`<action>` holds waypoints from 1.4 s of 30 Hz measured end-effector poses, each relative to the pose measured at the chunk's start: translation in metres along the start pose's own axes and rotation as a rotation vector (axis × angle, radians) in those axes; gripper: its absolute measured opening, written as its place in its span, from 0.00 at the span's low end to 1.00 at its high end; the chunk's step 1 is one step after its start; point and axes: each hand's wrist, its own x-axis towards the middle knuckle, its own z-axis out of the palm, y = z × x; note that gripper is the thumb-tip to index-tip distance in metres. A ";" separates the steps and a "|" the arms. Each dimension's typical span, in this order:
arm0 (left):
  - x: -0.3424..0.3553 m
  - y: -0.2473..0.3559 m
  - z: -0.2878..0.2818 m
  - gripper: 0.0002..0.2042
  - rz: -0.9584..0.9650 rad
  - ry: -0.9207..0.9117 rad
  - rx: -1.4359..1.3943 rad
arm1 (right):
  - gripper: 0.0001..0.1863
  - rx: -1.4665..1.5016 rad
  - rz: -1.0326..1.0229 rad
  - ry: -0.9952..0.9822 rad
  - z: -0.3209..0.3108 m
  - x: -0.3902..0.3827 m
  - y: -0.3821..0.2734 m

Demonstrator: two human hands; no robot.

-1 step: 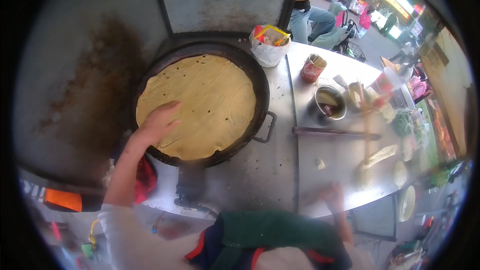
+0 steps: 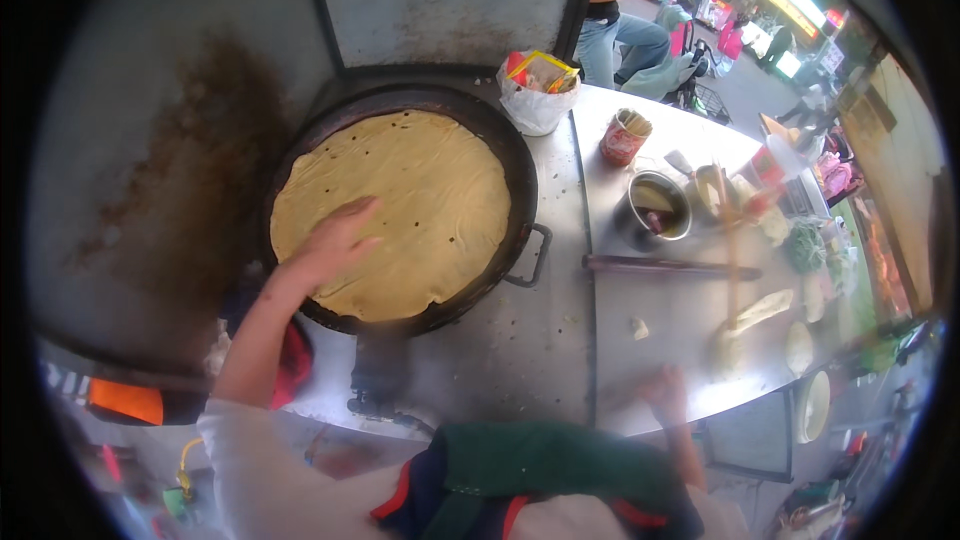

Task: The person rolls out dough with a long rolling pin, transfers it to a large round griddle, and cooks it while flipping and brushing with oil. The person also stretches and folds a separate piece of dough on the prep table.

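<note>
Your left hand lies flat on the lower left part of the large round flatbread, fingers apart and spread over the dough, gripping nothing. The flatbread fills the wide black pan, which sits at the left of the steel counter, in front of a grey wall panel stained brown. Keep the palm light and the fingers spread, and press near the edge so the thin sheet turns or flattens as a whole instead of tearing; judging by the dark rim close beside your wrist, stay off the metal. The bread looks pale yellow, matte and thin, dotted with small brown spots and slightly wavy at its edge. The pan has a looped side handle. Behind it stands a white bag with yellow and red packets. Further right are a red cup, a steel pot and a long dark rolling pin. Your right hand rests at the counter's near edge, blurred; I cannot tell whether it is closed.
</note>
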 end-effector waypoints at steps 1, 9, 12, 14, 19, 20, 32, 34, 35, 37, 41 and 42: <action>0.020 0.015 0.014 0.31 0.022 -0.009 -0.003 | 0.48 0.007 0.011 -0.007 0.001 0.000 0.002; 0.165 0.033 0.119 0.36 0.101 -0.096 0.117 | 0.50 0.036 0.098 -0.058 -0.005 0.000 -0.013; 0.195 0.021 0.142 0.36 0.097 -0.126 0.171 | 0.50 0.204 0.104 -0.024 0.005 -0.004 -0.003; 0.200 0.016 0.155 0.36 0.097 -0.124 0.228 | 0.50 0.117 0.112 -0.036 0.005 -0.008 -0.004; 0.203 0.037 0.153 0.38 -0.090 -0.115 0.210 | 0.50 0.044 0.102 -0.030 0.005 -0.010 -0.001; 0.200 0.042 0.155 0.38 -0.141 -0.070 0.229 | 0.50 0.058 0.102 -0.030 0.004 -0.010 -0.003; 0.159 0.058 0.157 0.37 -0.148 0.046 0.169 | 0.51 0.144 0.124 -0.060 -0.017 -0.003 -0.030; 0.150 0.035 0.143 0.36 0.139 0.043 0.129 | 0.51 0.132 0.113 -0.060 -0.020 -0.003 -0.030; 0.144 0.026 0.136 0.35 0.287 0.036 0.107 | 0.51 0.123 0.113 -0.061 -0.020 -0.003 -0.032; 0.127 0.019 0.121 0.34 0.369 -0.075 0.193 | 0.51 0.113 0.109 -0.056 -0.019 -0.005 -0.033; 0.109 0.017 0.117 0.33 0.375 -0.158 0.302 | 0.51 0.074 0.130 -0.070 -0.019 -0.006 -0.035; 0.111 0.017 0.117 0.34 0.361 -0.150 0.294 | 0.51 0.072 0.129 -0.066 -0.014 -0.005 -0.030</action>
